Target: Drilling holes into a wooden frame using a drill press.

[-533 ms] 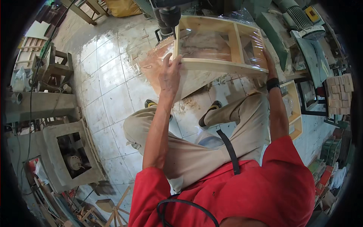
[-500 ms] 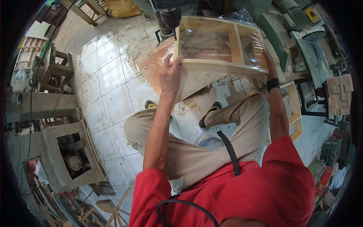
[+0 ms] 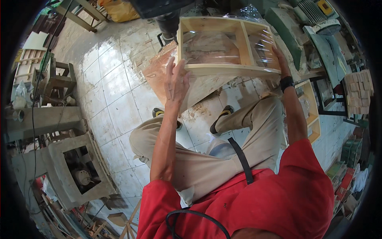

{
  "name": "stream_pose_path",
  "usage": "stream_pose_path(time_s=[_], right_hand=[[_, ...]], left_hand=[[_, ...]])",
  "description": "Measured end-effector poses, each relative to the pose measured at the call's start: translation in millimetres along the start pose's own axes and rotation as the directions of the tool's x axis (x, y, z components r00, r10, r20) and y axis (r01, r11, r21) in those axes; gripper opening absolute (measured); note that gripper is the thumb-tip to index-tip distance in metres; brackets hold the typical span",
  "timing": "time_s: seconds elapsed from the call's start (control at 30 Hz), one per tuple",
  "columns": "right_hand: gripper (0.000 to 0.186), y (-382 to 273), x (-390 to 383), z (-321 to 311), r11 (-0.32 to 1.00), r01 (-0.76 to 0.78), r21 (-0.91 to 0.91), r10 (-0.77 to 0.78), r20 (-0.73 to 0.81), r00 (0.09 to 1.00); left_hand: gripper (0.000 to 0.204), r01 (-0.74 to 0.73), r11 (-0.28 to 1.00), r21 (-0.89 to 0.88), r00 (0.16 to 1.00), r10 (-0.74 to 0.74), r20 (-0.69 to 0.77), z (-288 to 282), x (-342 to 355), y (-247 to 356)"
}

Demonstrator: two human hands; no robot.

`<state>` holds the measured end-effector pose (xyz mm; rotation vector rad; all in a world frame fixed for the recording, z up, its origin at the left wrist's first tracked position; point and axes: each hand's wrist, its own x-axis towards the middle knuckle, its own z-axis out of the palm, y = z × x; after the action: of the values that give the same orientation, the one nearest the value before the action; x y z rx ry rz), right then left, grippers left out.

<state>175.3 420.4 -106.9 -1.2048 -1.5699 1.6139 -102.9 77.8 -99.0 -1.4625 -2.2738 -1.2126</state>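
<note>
A pale wooden frame [image 3: 230, 71] with one crosspiece and clear plastic film over its openings is held up in front of me. My right hand [image 3: 282, 63] curls round its right end. At the near left corner is my left hand [image 3: 176, 81], its fingers stretched upward and apart beside the wood; whether the fingertips touch it I cannot tell. Just beyond the frame's left end hangs a dark machine head with a spindle [image 3: 167, 26]. Under the frame lies a reddish-brown board [image 3: 157, 73] on the floor.
At the right stand a motor [image 3: 314, 18], a green machine table [image 3: 328, 57] and stacked wood blocks [image 3: 359, 91]. Another wooden frame [image 3: 314, 119] rests by my right arm. To the left are a wooden stool [image 3: 59, 77] and a grey machine housing [image 3: 59, 159].
My left hand has loosened from the frame's near left corner, its fingers now straighter and slightly lower. The frame appears a little further left; my right hand keeps its place on the right end.
</note>
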Motion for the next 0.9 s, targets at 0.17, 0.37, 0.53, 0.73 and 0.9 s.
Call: stream_pose_path(time_s=[0.17, 0.37, 0.53, 0.73, 0.9], right_hand=[[0.059, -38, -32, 31, 0.999, -0.046, 0.027, 0.046, 0.022, 0.999], [0.05, 8, -12, 4, 0.939, -0.055, 0.338, 0.029, 0.082, 0.996], [0.04, 27, -23, -3, 0.874, 0.046, 0.484, -0.108, 0.101, 0.989], [0.04, 28, -22, -2, 0.903, 0.024, 0.43, -0.06, 0.071, 0.996], [0.044, 33, -24, -10, 0.934, 0.087, 0.346, -0.141, 0.134, 0.981]], left_hand=[[0.049, -0.222, 0.937, 0.268, 0.96, 0.259, -0.111, -3, 13, 21], [0.045, 0.053, 0.998, 0.036, 0.998, -0.051, -0.049, 17, -7, -2], [0.048, 0.067, 0.997, -0.037, 0.996, -0.069, -0.054, 18, -6, 3], [0.054, 0.099, 0.992, -0.077, 0.993, -0.103, -0.056, 10, -9, 2], [0.054, -0.075, 0.99, -0.122, 0.981, 0.052, -0.187, 5, 3, 13]])
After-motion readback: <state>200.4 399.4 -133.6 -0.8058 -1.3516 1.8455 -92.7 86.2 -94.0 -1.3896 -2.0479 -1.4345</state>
